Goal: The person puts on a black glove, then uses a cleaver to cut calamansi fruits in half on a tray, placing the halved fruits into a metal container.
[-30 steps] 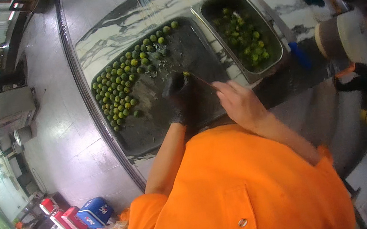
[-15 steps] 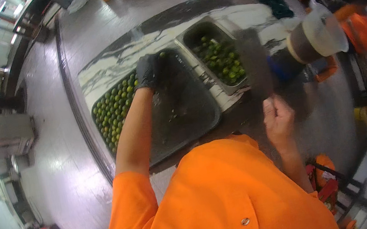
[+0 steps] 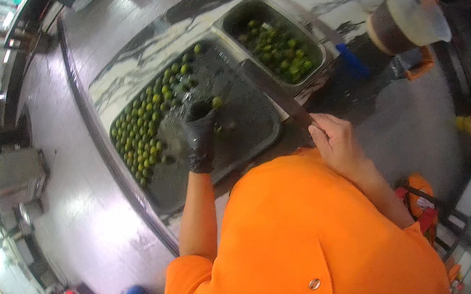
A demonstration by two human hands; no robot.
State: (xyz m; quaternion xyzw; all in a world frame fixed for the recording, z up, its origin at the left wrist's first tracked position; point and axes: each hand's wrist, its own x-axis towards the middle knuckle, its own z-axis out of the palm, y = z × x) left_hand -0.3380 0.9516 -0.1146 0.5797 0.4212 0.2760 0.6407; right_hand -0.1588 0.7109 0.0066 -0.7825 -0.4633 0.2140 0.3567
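- The left hand (image 3: 200, 137), in a black glove, reaches out from the orange sleeve with the forearm nearly straight, pointing toward 12 o'clock over the large metal tray (image 3: 246, 139).
- Its gloved fingers curl downward onto the wet tray floor; a single lime (image 3: 217, 101) sits just beside the fingertips at 1 o'clock. Whether the fingers pinch anything cannot be told.
- The right hand (image 3: 335, 141), bare, is closed around the handle of a long knife (image 3: 279, 95). The wrist is bent inward, knuckles up.
- The knife blade runs from the fist toward 11 o'clock, lying across the right edge of the large tray, its tip near the lime.
- A heap of green limes (image 3: 145, 130) fills the left part of the large tray, at 9 to 10 o'clock from the gloved hand.
- A smaller, deeper metal pan (image 3: 304, 39) at 1 o'clock holds more limes, apart from both hands.
- Both trays sit sunk in a marbled white surface (image 3: 138, 64).
- A lidded plastic cup (image 3: 408, 21) stands at 2 o'clock, well apart from the right hand.
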